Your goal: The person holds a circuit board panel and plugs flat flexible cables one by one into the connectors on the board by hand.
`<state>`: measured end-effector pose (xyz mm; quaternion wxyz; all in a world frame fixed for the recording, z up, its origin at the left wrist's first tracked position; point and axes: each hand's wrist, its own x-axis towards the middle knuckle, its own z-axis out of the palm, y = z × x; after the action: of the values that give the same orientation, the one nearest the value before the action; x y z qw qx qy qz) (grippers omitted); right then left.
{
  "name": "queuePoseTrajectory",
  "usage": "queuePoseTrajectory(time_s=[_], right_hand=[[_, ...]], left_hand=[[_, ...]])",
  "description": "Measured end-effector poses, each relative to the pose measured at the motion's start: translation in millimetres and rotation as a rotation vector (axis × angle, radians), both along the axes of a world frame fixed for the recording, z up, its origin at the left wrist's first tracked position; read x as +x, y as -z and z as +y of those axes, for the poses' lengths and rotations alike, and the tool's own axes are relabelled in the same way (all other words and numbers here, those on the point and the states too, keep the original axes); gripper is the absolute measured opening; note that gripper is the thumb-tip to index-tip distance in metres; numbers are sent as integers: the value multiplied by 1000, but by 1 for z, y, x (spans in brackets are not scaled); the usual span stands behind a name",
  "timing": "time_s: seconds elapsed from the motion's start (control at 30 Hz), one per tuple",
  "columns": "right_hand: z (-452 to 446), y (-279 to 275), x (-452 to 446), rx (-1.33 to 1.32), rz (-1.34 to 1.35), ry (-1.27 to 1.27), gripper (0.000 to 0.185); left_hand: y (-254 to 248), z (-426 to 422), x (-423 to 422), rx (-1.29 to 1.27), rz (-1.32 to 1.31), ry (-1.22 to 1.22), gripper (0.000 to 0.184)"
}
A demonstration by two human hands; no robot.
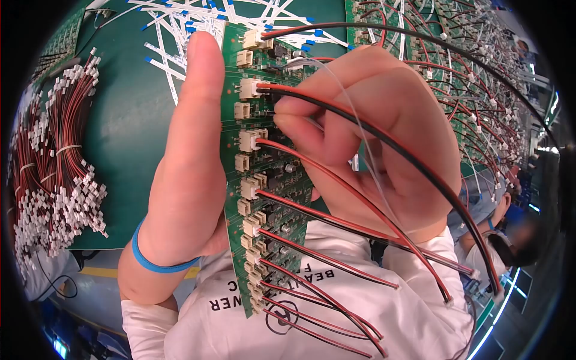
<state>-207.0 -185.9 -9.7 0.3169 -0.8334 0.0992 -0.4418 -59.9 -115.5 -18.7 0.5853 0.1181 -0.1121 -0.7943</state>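
Observation:
A long green circuit board panel (231, 150) stands tilted in front of my chest, with a row of cream sockets (242, 111) along it. Red-and-black wires with white plugs (354, 120) sit in several of these sockets, their free ends hanging to the right. My left hand (195, 144), with a blue band at the wrist, grips the panel, its thumb stretched along the left edge and its other fingers hidden behind. Thumb and forefinger of my right hand (390, 126) are pinched together at the board's face near the upper sockets; what they hold is hidden. A thin clear strand (366, 129) crosses that hand.
Bundles of red-and-black wires (63, 144) lie at the left of the green table (129, 120). White flat cables with blue ends (168, 54) are strewn at the back. More wired boards (480, 90) cover the right side. Another person (489, 240) sits at the far right.

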Motion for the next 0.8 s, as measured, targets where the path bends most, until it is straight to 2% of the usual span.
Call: queuePoseTrajectory(time_s=[0.27,0.43,0.57,0.73,0.8], right_hand=[[-1,-13,-9,-146,265,-17,23],[-4,-10,-4,-138,232,-10,18],[-6,-5,7,-197,99,103,23],[-3,0,10,-97,57,118,23],[-2,-1,10,-146,109,139,22]], left_hand=[[5,1,1,-52,-38,50,60],[-2,1,-5,34,-118,-47,59],[-4,1,-6,114,-137,-14,60],[-14,1,-10,289,-179,-17,59],[-7,2,-5,238,-126,21,58]])
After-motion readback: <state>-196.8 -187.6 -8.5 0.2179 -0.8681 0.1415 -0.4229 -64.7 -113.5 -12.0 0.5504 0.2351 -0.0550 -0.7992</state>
